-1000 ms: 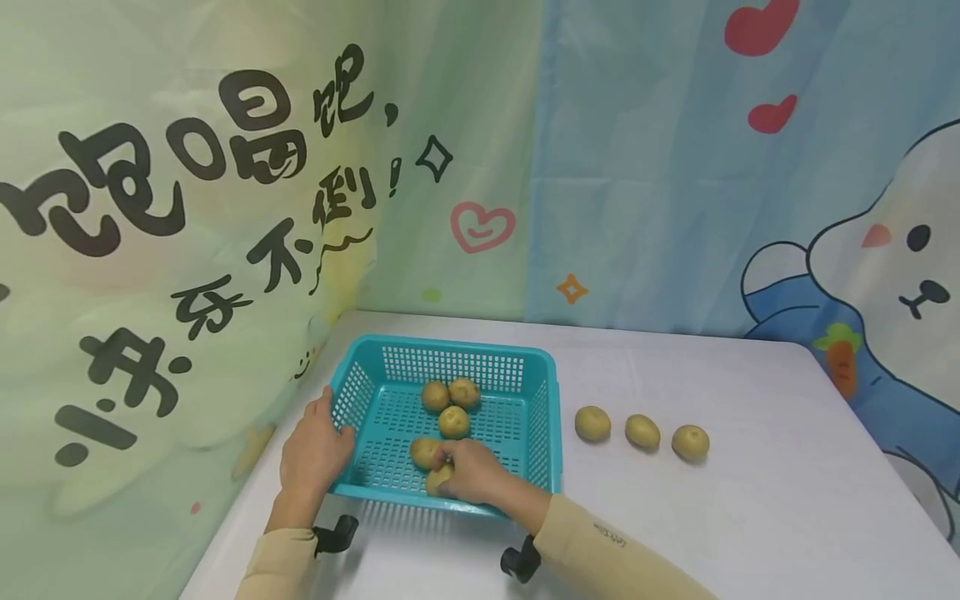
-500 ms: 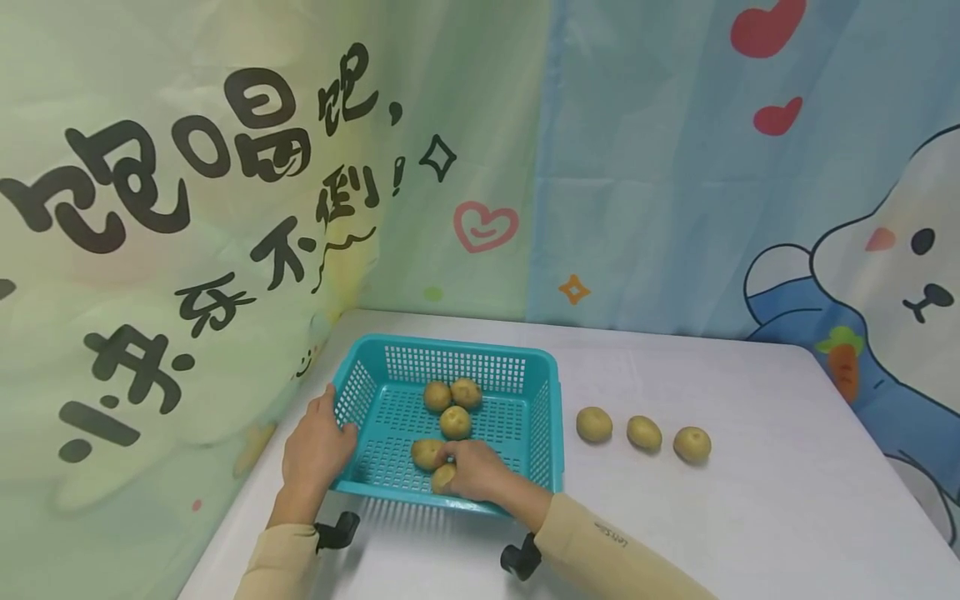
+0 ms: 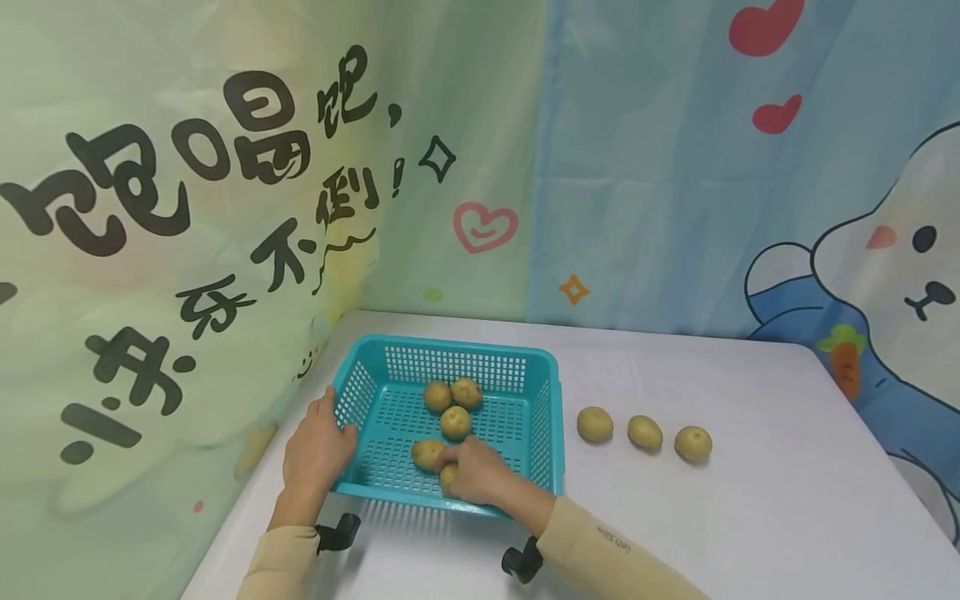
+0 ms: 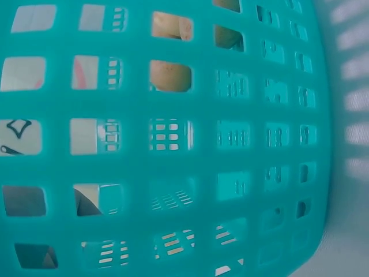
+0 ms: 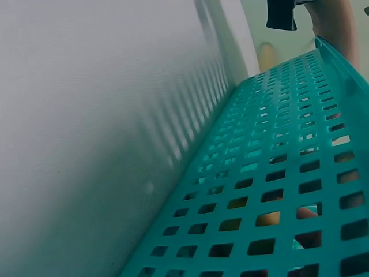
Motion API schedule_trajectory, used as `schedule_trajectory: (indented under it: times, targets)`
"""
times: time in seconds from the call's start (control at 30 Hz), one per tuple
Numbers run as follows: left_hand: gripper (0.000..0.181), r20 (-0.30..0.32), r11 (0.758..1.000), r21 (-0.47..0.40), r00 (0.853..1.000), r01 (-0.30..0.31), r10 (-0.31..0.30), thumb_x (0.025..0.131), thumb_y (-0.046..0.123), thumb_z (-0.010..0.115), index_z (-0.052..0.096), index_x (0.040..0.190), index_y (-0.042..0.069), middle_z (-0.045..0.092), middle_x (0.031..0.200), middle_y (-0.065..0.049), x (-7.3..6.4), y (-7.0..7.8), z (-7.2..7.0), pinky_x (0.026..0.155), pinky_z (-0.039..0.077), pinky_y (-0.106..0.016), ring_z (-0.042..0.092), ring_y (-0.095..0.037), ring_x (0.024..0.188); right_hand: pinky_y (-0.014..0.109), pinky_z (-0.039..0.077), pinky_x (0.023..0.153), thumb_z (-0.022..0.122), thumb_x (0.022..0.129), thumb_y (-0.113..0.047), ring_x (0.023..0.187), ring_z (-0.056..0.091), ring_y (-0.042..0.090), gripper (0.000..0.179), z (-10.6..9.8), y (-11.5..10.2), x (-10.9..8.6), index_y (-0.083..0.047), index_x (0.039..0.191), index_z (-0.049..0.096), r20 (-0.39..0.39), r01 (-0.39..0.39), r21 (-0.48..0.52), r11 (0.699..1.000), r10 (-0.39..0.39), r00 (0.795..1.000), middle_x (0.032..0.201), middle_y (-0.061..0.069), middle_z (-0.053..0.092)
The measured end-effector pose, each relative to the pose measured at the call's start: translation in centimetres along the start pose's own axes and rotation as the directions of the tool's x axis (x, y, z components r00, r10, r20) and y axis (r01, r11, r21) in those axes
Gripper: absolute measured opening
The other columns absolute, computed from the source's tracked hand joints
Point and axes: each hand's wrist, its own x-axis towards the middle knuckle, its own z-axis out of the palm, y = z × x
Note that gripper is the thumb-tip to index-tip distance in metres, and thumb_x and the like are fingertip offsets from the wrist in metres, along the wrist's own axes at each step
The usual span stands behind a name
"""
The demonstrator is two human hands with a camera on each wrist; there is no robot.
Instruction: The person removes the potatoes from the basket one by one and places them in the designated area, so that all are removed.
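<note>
A turquoise plastic basket [image 3: 465, 342] with holed walls stands on the table. My left hand [image 3: 318, 450] grips its left rim, thumb on the inner side. Inside the basket, my right hand [image 3: 480, 473] holds a potato [image 3: 448, 477] near the front wall; the fingers partly cover it. Just left of those fingertips lies another potato [image 3: 427, 454]. Farther back sit a single potato [image 3: 456, 423] and a touching pair, the left potato [image 3: 437, 397] and the right potato [image 3: 467, 392]. The left wrist view is filled by the basket's wall [image 4: 203, 104], with potatoes showing through its holes.
Right of the basket, three potatoes lie in a slanting row on the white table [image 3: 757, 517]: a near-basket potato [image 3: 595, 424], a middle potato [image 3: 645, 433] and an outer potato [image 3: 693, 445]. A printed curtain [image 3: 637, 167] hangs behind the table and along its left side.
The potato under my right hand has shifted slightly rightward, away from its neighbour, and more of it is covered by the fingers. My left hand stays on the basket rim.
</note>
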Motion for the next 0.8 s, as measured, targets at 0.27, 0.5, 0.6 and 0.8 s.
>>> schedule_trajectory:
  times: [0.27, 0.5, 0.6, 0.8]
  targets:
    - [0.070, 0.006, 1.000, 0.005, 1.000, -0.006, 0.006, 0.092, 0.018, 0.053, 0.025, 0.152, -0.004, 0.040, 0.145, -0.030, 0.1, 0.0, 0.0, 0.084, 0.048, -0.059, 0.053, -0.048, 0.117, 0.048, 0.049, 0.087, 0.072, 0.071, -0.003, 0.108, 0.055, 0.030, 0.041, -0.2, 0.0, -0.2, -0.016, 0.109, 0.074, -0.103, 0.014, 0.130, 0.991, 0.000, 0.995, 0.122, 0.015, 0.057]
    - [0.071, 0.012, 1.000, 0.013, 1.000, 0.006, -0.006, 0.092, 0.019, 0.053, 0.024, 0.152, -0.003, 0.040, 0.145, -0.029, 0.2, 0.1, 0.1, 0.086, 0.048, -0.058, 0.053, -0.047, 0.118, 0.034, 0.053, 0.071, 0.071, 0.071, 0.004, 0.100, 0.056, 0.024, 0.045, -0.7, 0.3, -0.4, -0.011, 0.113, 0.067, -0.151, 0.084, 0.234, 0.969, -0.049, 0.987, 0.122, 0.015, 0.056]
    - [0.071, 0.018, 1.000, 0.017, 1.000, 0.007, -0.007, 0.092, 0.019, 0.052, 0.024, 0.152, -0.003, 0.039, 0.145, -0.029, 0.2, 0.0, 0.2, 0.086, 0.048, -0.059, 0.053, -0.048, 0.118, 0.036, 0.052, 0.074, 0.072, 0.073, 0.005, 0.099, 0.055, 0.024, 0.046, -1.0, 0.2, -0.7, -0.012, 0.115, 0.064, -0.155, 0.079, 0.250, 0.965, -0.041, 0.987, 0.121, 0.014, 0.055]
    - [0.071, 0.017, 1.000, 0.021, 1.000, -0.001, 0.000, 0.092, 0.019, 0.052, 0.023, 0.153, -0.004, 0.039, 0.145, -0.029, 0.3, -0.1, 0.2, 0.084, 0.049, -0.058, 0.054, -0.047, 0.116, 0.041, 0.052, 0.077, 0.073, 0.074, 0.004, 0.099, 0.055, 0.025, 0.051, -2.0, 0.3, -1.7, -0.010, 0.121, 0.059, -0.173, 0.073, 0.298, 0.952, -0.022, 0.985, 0.119, 0.014, 0.052]
